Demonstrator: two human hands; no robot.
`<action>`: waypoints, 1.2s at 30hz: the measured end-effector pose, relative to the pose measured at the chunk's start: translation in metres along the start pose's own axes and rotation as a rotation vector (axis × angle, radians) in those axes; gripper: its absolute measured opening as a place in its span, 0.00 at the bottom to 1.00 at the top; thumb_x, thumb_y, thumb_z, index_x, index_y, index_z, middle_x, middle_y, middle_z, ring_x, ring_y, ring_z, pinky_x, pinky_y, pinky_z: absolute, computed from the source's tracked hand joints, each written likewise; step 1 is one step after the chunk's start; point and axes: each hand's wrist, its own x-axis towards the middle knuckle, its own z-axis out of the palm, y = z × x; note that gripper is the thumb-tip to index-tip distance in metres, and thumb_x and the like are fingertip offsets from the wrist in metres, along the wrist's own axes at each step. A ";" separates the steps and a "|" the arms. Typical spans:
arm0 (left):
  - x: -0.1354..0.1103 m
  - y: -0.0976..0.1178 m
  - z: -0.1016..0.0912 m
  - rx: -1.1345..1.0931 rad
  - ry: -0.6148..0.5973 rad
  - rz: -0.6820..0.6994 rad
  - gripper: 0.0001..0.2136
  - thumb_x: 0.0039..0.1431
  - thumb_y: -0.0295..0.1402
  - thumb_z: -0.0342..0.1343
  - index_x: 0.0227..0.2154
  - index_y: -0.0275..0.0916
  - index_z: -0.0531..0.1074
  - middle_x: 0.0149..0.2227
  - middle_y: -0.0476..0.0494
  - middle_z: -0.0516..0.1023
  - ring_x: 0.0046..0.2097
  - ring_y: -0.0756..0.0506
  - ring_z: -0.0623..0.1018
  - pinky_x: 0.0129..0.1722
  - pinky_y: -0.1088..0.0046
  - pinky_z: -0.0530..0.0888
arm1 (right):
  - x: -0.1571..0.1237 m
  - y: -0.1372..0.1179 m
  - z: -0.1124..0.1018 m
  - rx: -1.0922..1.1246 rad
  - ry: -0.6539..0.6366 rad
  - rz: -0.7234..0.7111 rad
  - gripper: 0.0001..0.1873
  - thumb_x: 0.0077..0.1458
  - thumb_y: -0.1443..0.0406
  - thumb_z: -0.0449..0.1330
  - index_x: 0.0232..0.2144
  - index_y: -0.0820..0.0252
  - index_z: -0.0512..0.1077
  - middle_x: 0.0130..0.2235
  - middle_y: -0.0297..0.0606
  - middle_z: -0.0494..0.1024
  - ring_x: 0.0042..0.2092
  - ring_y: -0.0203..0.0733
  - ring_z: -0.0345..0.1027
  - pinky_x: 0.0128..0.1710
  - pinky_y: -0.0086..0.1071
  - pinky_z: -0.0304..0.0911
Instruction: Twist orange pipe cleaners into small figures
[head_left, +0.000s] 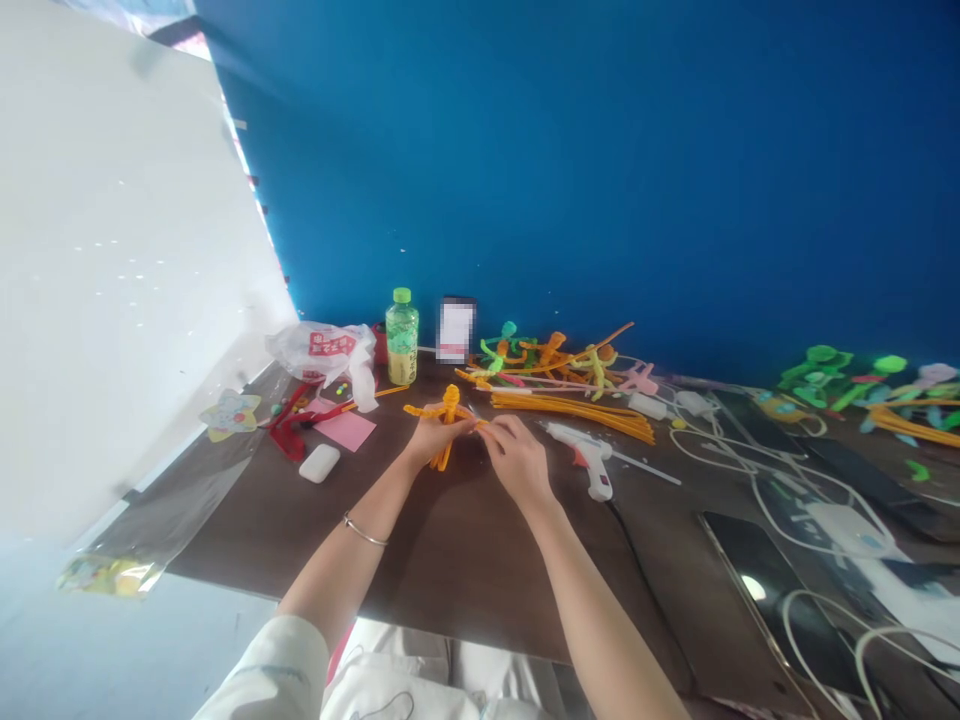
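Over dark wooden surface [465, 540], left hand [437, 437] with fingers pinching orange pipe-cleaner figure [448, 415]; right hand [517, 460] with fingers narrowly closed on its arm; white plastic glue gun [589, 455] nearby.

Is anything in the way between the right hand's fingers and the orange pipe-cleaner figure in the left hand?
Nothing visible: the right hand touches the arm end of the orange pipe-cleaner figure, which the left hand holds. The hot glue gun lies to the right of the right hand, not between them.
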 end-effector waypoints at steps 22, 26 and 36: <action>-0.004 0.004 -0.005 -0.240 -0.242 -0.263 0.15 0.37 0.33 0.66 0.28 0.31 0.70 0.26 0.46 0.74 0.31 0.49 0.76 0.39 0.66 0.73 | 0.007 0.008 0.007 1.467 -0.209 1.063 0.13 0.35 0.61 0.68 0.23 0.61 0.70 0.22 0.28 0.70 0.20 0.25 0.59 0.19 0.20 0.55; -0.005 0.006 -0.001 -0.271 -0.144 -0.246 0.16 0.34 0.34 0.67 0.26 0.32 0.70 0.24 0.48 0.74 0.28 0.51 0.75 0.37 0.69 0.73 | 0.004 -0.001 0.020 1.669 -0.219 1.212 0.12 0.36 0.64 0.68 0.24 0.61 0.70 0.21 0.27 0.68 0.18 0.22 0.55 0.15 0.18 0.51; -0.004 0.005 0.007 -0.091 0.091 0.044 0.11 0.37 0.36 0.64 0.24 0.34 0.74 0.25 0.47 0.75 0.29 0.49 0.74 0.34 0.71 0.72 | -0.005 -0.024 0.026 1.165 -0.013 0.979 0.15 0.42 0.55 0.61 0.23 0.62 0.70 0.14 0.24 0.54 0.16 0.28 0.50 0.15 0.25 0.45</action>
